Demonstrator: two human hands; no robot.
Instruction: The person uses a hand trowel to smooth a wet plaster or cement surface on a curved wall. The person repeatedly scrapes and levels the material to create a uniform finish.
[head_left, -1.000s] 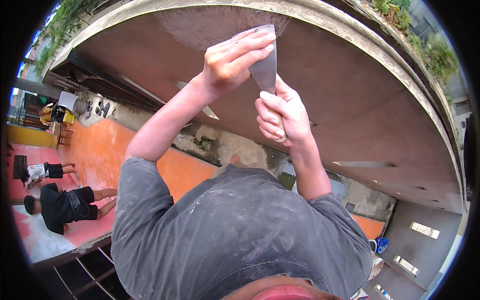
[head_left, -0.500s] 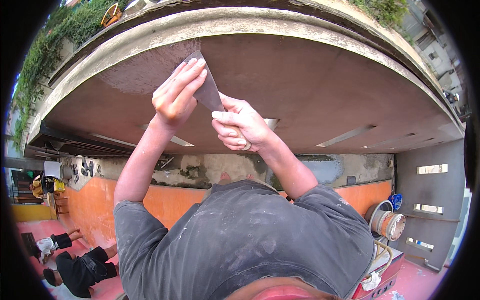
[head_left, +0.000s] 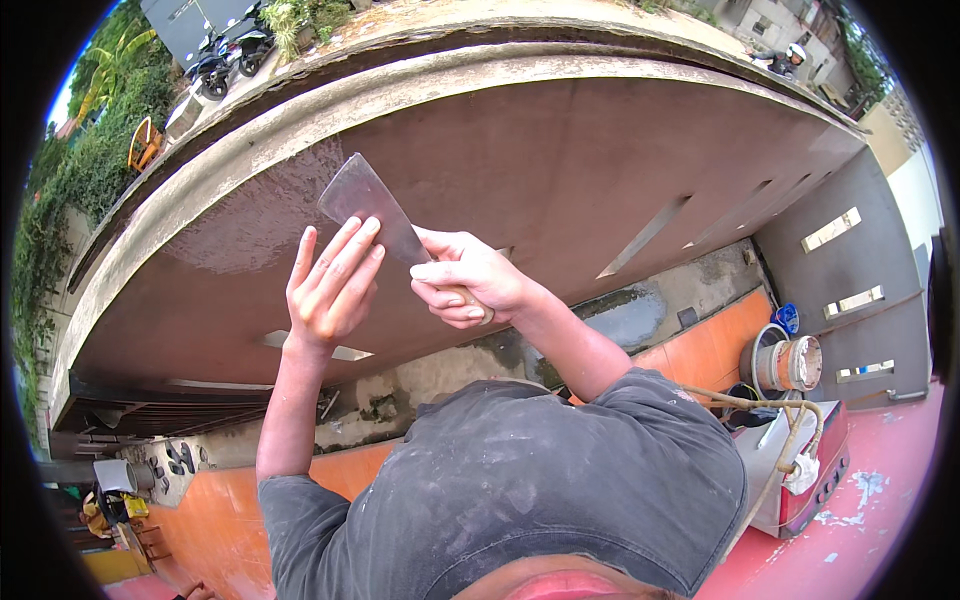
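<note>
My right hand (head_left: 478, 278) is closed around the short handle of a putty knife (head_left: 368, 198), its thumb near the base of the blade. The wide metal blade slants up and to the left. Open, with fingers stretched and spread, my left hand (head_left: 335, 290) lies at the blade's lower left side; its fingertips overlap the metal, though firm contact is hard to tell. Behind the blade is a brown wall (head_left: 600, 150), with a paler, scraped-looking patch (head_left: 265, 215) at its upper left. Whether the blade touches the wall cannot be made out.
A weathered concrete ledge (head_left: 480, 62) runs along the wall's top. Narrow slots (head_left: 645, 237) pierce the wall. At the right stand a stained bucket (head_left: 800, 362) and a red-and-white box (head_left: 790, 470) with a rope. Beyond the ledge are motorbikes (head_left: 225, 65) and a helmeted person (head_left: 785, 62).
The view has swung and tilted. My left fingers have shifted from the blade's tip toward its lower side and spread apart. The right hand keeps its hold on the putty knife.
</note>
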